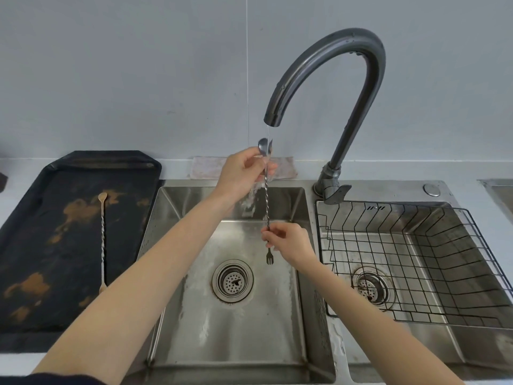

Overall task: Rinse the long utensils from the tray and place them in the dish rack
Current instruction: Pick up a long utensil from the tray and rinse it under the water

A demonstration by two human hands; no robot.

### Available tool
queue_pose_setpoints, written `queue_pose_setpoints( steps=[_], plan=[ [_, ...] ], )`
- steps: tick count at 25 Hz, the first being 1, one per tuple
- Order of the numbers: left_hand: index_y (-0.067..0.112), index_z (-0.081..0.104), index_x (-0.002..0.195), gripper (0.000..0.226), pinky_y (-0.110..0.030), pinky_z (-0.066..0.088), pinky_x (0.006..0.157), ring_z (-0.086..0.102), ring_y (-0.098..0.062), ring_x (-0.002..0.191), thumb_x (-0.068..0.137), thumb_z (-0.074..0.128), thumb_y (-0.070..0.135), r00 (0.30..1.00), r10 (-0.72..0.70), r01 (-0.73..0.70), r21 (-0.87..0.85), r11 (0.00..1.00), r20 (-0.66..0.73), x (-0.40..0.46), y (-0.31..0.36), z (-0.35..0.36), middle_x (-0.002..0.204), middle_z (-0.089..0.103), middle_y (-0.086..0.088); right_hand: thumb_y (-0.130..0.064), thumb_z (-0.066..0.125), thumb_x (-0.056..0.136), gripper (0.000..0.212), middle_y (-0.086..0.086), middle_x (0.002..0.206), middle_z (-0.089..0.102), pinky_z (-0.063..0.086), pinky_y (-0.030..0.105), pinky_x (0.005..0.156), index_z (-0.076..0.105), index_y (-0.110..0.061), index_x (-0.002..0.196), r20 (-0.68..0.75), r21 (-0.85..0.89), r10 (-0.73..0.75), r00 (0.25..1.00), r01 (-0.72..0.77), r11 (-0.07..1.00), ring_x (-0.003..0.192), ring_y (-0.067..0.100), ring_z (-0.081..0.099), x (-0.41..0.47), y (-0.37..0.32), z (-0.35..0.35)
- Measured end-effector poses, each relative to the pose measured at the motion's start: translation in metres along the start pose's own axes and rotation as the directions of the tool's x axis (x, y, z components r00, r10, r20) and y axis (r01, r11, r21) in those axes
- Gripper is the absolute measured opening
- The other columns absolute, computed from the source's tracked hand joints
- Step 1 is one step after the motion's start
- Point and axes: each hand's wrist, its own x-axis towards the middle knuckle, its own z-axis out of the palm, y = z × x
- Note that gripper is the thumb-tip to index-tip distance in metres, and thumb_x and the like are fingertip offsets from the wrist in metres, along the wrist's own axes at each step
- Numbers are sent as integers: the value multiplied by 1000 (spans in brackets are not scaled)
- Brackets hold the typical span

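1. Water runs thinly from the faucet (330, 87) onto a twisted bar spoon (267, 201) held upright over the left sink basin (241, 323).
2. Left hand (244, 173) pinches the stem just below the bowl.
3. Right hand (288, 243) grips the lower stem, fork end hanging beneath it.
4. Left of both hands, a second long spoon (103, 240) lies on the black tray (55, 245).
5. Right of them sits the wire dish rack (416, 262).
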Motion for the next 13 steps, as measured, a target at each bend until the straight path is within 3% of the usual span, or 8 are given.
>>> queue_pose_setpoints(
  steps=[4,8,13],
  plan=[
    [17,66,89,14,-9,54,64,68,4,63,90,52,17,997,13,-24,-157,987,-70,3,4,0,78,69,4,-12,62,85,15,-9,70,64,49,2,59,70,-6,96,-30,52,21,999,-19,998,53,-5,58,-2,0,1],
    [14,69,93,15,-13,50,63,68,1,67,88,56,20,998,-66,67,-84,994,8,-8,-13,10,79,71,4,-11,61,86,16,-10,67,63,52,8,64,70,-4,97,-42,127,-12,999,17,992,48,-10,58,1,-10,0],
    [23,67,78,14,-13,54,65,70,-2,64,87,56,24,994,-8,-11,-165,986,-112,6,2,1,59,72,14,-13,61,86,13,-1,77,69,54,16,70,72,-9,92,-55,50,5,998,-2,999,56,-5,58,-5,-6,1]
  ],
)
